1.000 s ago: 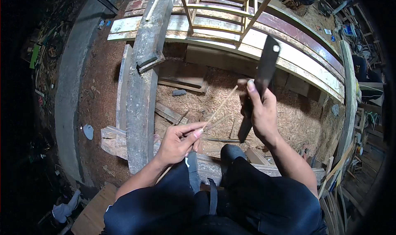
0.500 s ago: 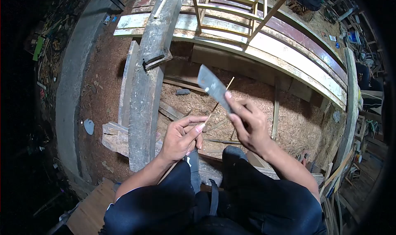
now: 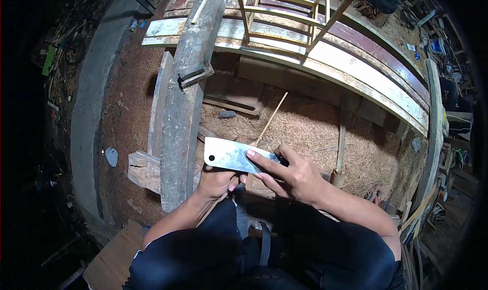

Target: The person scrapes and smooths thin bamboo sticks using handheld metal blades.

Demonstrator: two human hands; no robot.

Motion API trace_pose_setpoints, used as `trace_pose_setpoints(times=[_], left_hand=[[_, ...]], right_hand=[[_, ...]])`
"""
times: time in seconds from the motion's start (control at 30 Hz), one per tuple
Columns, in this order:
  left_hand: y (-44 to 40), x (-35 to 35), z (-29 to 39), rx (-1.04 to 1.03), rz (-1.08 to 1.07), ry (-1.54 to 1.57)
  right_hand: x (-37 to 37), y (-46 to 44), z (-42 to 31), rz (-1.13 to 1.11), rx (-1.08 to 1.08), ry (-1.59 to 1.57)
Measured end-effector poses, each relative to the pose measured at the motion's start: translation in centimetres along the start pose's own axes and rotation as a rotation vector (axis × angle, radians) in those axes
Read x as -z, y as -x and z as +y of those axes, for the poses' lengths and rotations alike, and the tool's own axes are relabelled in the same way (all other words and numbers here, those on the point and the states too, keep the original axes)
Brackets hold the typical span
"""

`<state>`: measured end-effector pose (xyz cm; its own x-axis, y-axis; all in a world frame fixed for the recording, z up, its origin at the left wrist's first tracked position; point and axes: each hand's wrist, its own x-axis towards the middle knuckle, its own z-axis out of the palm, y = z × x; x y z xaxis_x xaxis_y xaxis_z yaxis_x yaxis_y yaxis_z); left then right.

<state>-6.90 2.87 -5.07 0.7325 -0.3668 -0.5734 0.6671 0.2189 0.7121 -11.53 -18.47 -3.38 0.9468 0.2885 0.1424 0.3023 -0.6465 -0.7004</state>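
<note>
My right hand grips a cleaver with a wide, shiny blade and a round hole near its far corner. Its index finger lies stretched along the flat of the blade. The handle is mostly hidden in the palm. Behind and below the blade, my left hand is closed on a thin wooden strip. The strip's upper end slants up and right past the blade. The blade covers the left fingertips and part of the strip, so whether the edge touches the wood cannot be seen.
A thick grey beam runs lengthwise on the left, with a ridged block fixed to it. Across the far side stands a plank bench bearing a slatted wooden frame. Wood shavings cover the ground.
The cleaver has come down and left from above the strip and now lies across in front of my left hand, its blade turned nearly level. My left hand keeps hold of the strip.
</note>
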Motion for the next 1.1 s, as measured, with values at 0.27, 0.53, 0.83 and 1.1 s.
trace_pose_setpoints(times=[0.27, 0.53, 0.83, 1.1], left_hand=[[-0.8, 0.8, -0.1, -0.021, -0.148, -0.134], [-0.7, 0.5, 0.1, 0.109, 0.033, 0.053], [-0.9, 1.8, -0.6, 0.031, -0.056, -0.018], [-0.8, 1.5, 0.0, 0.063, -0.111, -0.016]], right_hand=[[0.2, 0.1, 0.1, -0.038, 0.014, 0.015], [-0.3, 0.1, 1.0, 0.003, 0.023, -0.077], [-0.2, 0.1, 1.3, 0.038, -0.019, -0.124], [-0.1, -0.1, 1.7, 0.095, -0.013, -0.132]])
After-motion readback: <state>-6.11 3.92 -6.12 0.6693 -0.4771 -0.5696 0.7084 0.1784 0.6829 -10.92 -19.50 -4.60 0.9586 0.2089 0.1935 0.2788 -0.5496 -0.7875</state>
